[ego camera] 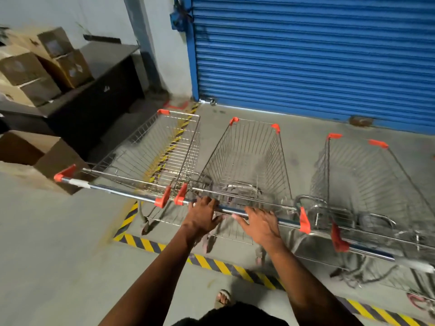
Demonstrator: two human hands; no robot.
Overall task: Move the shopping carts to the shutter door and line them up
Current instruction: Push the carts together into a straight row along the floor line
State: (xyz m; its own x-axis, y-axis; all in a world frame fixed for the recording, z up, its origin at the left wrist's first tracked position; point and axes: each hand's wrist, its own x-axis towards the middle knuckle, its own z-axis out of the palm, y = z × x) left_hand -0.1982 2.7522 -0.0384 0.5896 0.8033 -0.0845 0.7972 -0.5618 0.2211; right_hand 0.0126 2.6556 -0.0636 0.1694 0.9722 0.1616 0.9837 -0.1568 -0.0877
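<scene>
Now the middle cart (247, 158) is being held by its handle bar (237, 211): left hand (202, 214) is being laid over the bar with fingers curled on it, right hand (260, 223) is being rested on it, fingers spread. Left cart (155, 149) and right cart (367, 180) are being kept alongside, all facing the blue shutter door (313, 55).
</scene>
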